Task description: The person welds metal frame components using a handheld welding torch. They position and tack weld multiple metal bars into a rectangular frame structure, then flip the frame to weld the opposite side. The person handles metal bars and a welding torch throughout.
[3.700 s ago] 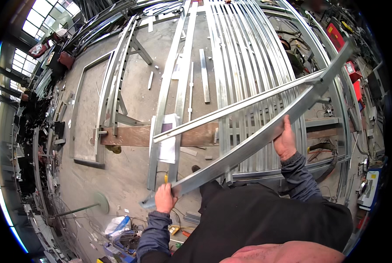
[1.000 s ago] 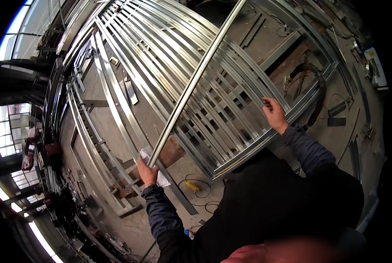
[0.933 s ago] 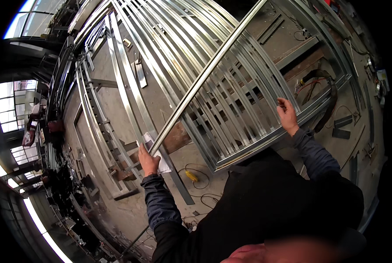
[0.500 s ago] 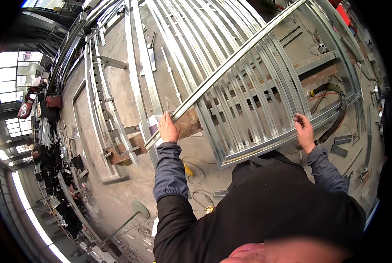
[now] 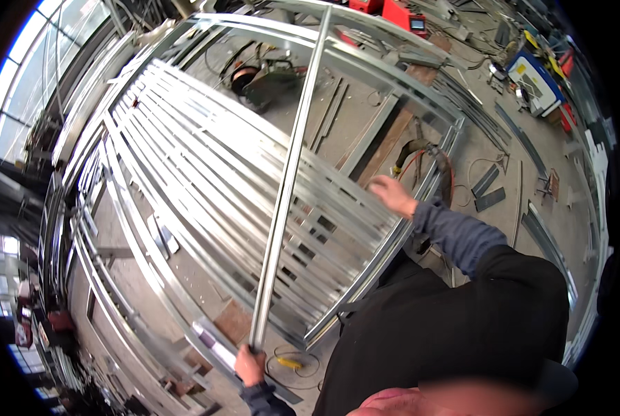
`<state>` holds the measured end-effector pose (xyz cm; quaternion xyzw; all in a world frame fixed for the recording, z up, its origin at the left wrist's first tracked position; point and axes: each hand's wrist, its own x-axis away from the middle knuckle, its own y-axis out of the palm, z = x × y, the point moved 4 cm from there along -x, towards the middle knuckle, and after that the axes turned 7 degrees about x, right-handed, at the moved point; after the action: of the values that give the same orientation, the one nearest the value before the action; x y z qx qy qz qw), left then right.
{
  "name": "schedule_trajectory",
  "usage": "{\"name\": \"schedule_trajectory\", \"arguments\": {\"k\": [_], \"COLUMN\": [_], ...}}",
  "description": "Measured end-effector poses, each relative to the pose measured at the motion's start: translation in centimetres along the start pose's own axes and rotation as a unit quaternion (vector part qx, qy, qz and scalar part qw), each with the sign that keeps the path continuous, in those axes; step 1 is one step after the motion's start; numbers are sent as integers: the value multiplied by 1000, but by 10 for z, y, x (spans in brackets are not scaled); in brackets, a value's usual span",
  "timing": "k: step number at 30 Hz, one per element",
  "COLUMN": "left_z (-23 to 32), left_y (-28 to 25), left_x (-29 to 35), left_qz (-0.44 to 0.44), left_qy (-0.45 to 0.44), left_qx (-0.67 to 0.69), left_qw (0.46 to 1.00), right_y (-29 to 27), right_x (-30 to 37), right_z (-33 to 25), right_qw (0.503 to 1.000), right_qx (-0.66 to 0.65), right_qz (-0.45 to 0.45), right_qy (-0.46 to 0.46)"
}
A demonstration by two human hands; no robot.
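A long, shiny metal bar (image 5: 287, 184) lies slantwise across a large metal frame (image 5: 365, 277) filled with many parallel slats (image 5: 206, 163). At the bar's near end, beyond the frame's near left corner, my left hand (image 5: 249, 365) has its fingers closed round it. To the right, my right hand (image 5: 391, 196) is over the right edge of the slats, fingers stretched out and slightly blurred, holding nothing. Whether its fingertips touch the slats I cannot tell. Near my left hand, a white and purple wrapped piece (image 5: 213, 341) rests on a long metal rail.
Further rails (image 5: 133, 229) run along the left. A thick dark hose (image 5: 421, 147) and orange cable lie inside the frame's right end. Beyond it are flat metal strips (image 5: 490, 191), a blue and white machine (image 5: 535, 83) and a red machine (image 5: 401, 15). A yellow tool (image 5: 289, 362) lies on the floor.
The view has turned to the right. My left hand now grips the bar's near end, and the bar slants more steeply across the slats. My right hand has moved over the slats, fingers extending.
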<state>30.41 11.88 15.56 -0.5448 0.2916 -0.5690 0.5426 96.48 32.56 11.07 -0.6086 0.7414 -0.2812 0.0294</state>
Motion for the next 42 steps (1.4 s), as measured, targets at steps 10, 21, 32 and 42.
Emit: {"name": "schedule_trajectory", "arguments": {"k": [10,21,32,42], "left_z": [233,327,354,381], "left_y": [120,155,165,177], "left_x": [157,159,165,165], "left_qz": [-125,-84,-57,-21], "left_qy": [-130,-196,-242,-299], "left_qx": [100,146,163,185], "left_qw": [979,966,955,936], "right_y": [-9,-17,35,106], "right_x": [-303,-284,-196,-223], "right_z": [14,-14,-26,-82], "right_qw": [961,968,951,953], "right_qx": [-240,-150,-67,-28], "right_qz": [-110,-169,-295,-301], "right_qy": [85,110,61,5]}}
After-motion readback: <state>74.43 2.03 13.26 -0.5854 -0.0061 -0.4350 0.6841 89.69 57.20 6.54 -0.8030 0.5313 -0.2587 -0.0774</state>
